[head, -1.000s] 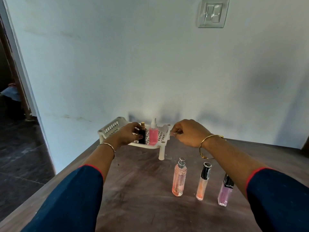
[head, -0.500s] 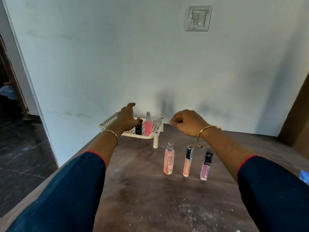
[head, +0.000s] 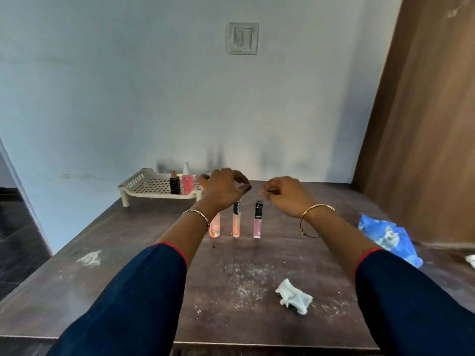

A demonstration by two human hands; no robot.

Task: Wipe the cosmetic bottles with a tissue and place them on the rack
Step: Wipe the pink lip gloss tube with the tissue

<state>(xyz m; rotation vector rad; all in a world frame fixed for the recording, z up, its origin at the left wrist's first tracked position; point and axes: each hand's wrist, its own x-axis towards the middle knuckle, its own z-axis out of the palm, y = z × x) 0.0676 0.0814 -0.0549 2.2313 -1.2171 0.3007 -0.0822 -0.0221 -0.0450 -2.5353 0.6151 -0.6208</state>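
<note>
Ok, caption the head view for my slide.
Left hand and right hand hover over three unracked bottles; rack holds two.

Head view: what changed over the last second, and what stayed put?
The left hand let go of the small black bottle on the white perforated plastic rack and drew back, now open over the three slim bottles standing on the brown table. The right hand left the rack's corner and drew back too, fingers curled, empty. The black bottle, pink spray bottle and three slim bottles stayed put.
</note>
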